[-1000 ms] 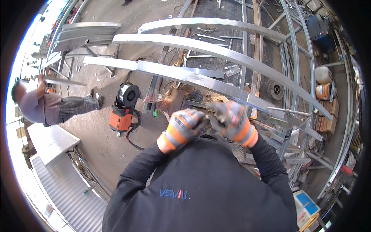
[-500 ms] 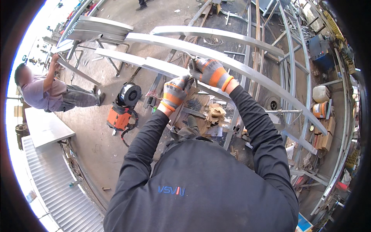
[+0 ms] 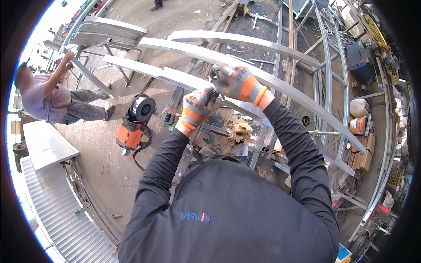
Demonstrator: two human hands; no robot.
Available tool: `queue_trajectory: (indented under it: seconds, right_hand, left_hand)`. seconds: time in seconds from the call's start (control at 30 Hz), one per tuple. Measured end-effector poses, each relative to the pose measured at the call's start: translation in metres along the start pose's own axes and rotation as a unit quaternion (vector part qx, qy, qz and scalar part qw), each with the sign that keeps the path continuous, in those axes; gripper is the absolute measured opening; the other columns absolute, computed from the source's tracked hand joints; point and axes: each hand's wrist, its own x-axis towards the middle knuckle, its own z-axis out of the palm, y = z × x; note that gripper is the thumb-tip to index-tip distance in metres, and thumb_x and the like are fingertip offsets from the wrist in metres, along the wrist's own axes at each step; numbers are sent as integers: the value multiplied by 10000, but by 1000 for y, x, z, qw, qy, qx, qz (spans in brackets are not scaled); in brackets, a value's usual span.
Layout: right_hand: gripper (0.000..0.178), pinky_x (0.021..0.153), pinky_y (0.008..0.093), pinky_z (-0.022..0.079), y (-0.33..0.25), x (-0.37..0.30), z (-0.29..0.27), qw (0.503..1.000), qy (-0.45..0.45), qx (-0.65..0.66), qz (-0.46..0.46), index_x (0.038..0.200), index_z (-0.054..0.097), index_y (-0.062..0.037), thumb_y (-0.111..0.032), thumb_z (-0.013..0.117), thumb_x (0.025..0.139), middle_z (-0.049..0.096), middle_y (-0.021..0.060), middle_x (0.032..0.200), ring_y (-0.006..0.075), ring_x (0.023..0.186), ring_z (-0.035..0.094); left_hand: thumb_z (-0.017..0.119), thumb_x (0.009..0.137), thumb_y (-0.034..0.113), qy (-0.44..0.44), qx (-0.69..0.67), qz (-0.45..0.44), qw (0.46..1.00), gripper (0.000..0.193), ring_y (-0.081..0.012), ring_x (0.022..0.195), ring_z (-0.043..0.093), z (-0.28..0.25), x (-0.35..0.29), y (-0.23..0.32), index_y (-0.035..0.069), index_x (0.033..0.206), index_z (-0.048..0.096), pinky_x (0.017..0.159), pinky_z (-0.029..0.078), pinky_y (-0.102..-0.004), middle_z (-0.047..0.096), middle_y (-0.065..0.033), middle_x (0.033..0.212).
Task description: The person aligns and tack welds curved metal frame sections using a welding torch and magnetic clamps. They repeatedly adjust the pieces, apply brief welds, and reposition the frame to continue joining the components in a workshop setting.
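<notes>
My right hand (image 3: 240,84), in a grey and orange work glove, is closed around a small metal piece mostly hidden by its fingers. My left hand (image 3: 197,106), gloved alike, is closed beside it, fingertips almost touching the right hand's; whatever it holds is hidden too. Both hands are over a silvery, slightly curved metal beam (image 3: 182,79), which runs beneath them. Just beyond the right hand passes a longer curved metal beam (image 3: 184,47), and farther off lies a third curved beam (image 3: 263,43).
An orange machine with a wire spool (image 3: 129,136) stands on the floor at left. A co-worker (image 3: 48,96) grips a metal bar at far left. Stacked beams (image 3: 109,30) rest behind. Crumpled cardboard (image 3: 240,130) lies below my hands; an orange bucket (image 3: 358,125) stands at right.
The right hand has drawn slightly closer to the left. A metal tool end that showed above its fingers is now hidden. The whole view has shifted a little.
</notes>
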Motion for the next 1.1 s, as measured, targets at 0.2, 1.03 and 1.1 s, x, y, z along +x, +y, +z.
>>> queue_trajectory:
  seconds: [0.2,1.03,1.1]
  right_hand:
    - [393,811,436,631,25,5,4,997,-41,64,-5,1257,754,-85,-369,861,1007,801,165,1029,351,868,794]
    - [388,1084,457,600,23,-42,15,975,143,143,-92,1380,788,-60,-205,849,1025,800,153,1319,343,1237,762]
    - [314,1004,460,605,19,-32,15,970,166,168,-61,1268,800,-58,-214,867,1004,804,146,1241,352,1147,769]
  left_hand:
    - [839,1006,110,19,-6,-12,1000,138,-415,811,781,7,6,-1,54,1110,769,715,606,-474,786,-191,903]
    - [791,991,105,-36,53,-23,998,184,-415,816,763,21,3,8,46,1159,745,713,584,-502,768,-180,899]
    - [792,1011,106,-40,58,-25,997,133,-425,804,755,21,5,8,49,1122,745,701,574,-505,759,-183,881]
